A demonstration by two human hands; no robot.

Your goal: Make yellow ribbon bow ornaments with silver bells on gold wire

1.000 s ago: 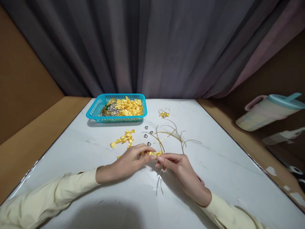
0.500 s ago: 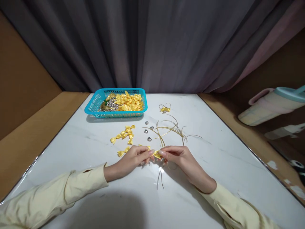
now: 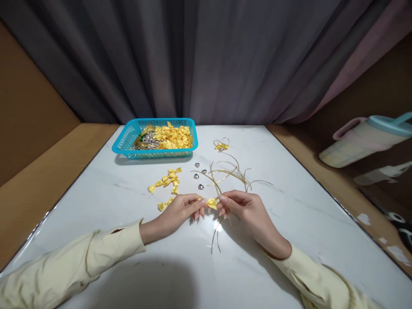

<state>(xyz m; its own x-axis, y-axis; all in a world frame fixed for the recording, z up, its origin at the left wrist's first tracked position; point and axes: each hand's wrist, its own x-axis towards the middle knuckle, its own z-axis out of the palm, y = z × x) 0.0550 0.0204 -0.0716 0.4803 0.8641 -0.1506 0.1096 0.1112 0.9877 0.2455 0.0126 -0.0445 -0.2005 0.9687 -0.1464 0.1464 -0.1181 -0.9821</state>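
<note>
A small yellow ribbon bow (image 3: 211, 203) is stretched between my two hands above the white tabletop. At its left end, the thumb and fingers of my left hand (image 3: 185, 209) are pinched together. My right hand (image 3: 244, 210) pinches at the bow's right end; whether a cord is also in that pinch is hidden. Thin gold cords (image 3: 236, 174) lie loose just beyond my right hand, and cord ends (image 3: 215, 238) stick out below the fingers. Several yellow bows (image 3: 167, 180) lie beyond my left hand. Silver heart-shaped pieces (image 3: 201, 186) rest between the bows and cords.
A blue plastic basket (image 3: 154, 152) at the back holds yellow bows, silver pieces and gold cords. Near it lies a bow with looped cord (image 3: 222, 146). On the right ledge are a tumbler (image 3: 357, 143), a whitish bottle (image 3: 373, 177) and black-handled scissors (image 3: 399, 221). A grey curtain (image 3: 193, 64) hangs behind.
My fingers have drawn slightly apart, so more of the bow shows between them. My right hand has shifted a little to the right. The view has moved slightly.
</note>
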